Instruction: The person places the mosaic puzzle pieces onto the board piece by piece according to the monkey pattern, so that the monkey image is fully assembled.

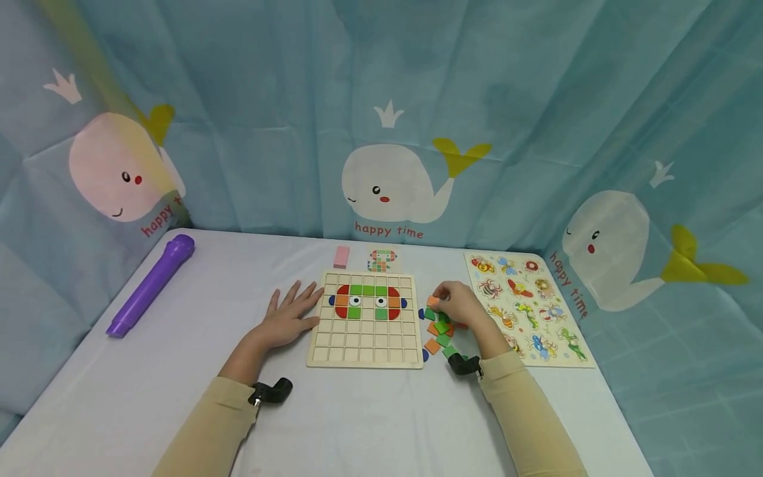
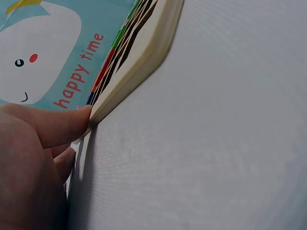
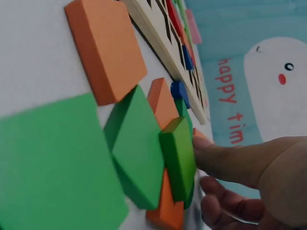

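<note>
A wooden grid board (image 1: 367,344) lies at the middle of the table, with red, green, orange, blue and eye-marked pieces in its upper rows. My left hand (image 1: 286,322) rests flat beside its left edge, fingers spread; in the left wrist view the thumb (image 2: 67,125) touches the board's side (image 2: 139,72). At the right of the board is a loose pile of green tiles (image 3: 139,148), orange tiles (image 3: 108,48) and blue pieces. Over the pile's far end, my right hand (image 1: 461,306) pinches an orange tile (image 1: 433,302), mostly hidden by the thumb in the right wrist view.
Behind the board lie a pink block (image 1: 341,257) and a small pattern card (image 1: 382,260). An insect picture board (image 1: 524,305) lies at the right, close to my right forearm. At the far left is a purple microphone-shaped object (image 1: 152,286). A whale-print curtain (image 1: 268,179) hangs behind the table.
</note>
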Available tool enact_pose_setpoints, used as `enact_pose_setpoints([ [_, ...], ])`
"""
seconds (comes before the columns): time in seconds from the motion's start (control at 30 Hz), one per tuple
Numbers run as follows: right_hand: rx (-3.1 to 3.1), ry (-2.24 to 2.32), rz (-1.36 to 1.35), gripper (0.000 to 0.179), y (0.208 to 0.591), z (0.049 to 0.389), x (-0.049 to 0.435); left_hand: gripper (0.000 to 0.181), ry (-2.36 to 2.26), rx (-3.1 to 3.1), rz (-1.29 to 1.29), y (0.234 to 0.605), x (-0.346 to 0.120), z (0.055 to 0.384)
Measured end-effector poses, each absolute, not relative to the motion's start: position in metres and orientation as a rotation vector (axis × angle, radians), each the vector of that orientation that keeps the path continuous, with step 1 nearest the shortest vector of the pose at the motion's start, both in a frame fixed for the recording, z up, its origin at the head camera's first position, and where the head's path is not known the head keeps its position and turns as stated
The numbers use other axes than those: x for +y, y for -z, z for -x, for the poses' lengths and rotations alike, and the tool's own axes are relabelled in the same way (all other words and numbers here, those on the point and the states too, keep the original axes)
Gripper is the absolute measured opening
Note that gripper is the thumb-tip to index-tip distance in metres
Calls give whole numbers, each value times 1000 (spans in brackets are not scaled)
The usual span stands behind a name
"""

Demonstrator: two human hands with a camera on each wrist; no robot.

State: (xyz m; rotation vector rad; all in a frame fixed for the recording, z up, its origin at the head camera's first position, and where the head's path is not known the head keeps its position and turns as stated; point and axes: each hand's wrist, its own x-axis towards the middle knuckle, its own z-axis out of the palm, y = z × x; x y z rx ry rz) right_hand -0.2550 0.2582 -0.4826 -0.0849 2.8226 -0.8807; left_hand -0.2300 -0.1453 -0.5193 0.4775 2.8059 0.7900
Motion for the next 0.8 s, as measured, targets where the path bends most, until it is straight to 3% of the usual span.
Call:
enact_pose_setpoints([
  [0.17,2835,996,65,20,473,251,247,68,-794,2807,-481,518,-146,230],
  [0.8,2784,1071,400,11,475,223,148,68,-785,2803,-489,520,-146,230],
])
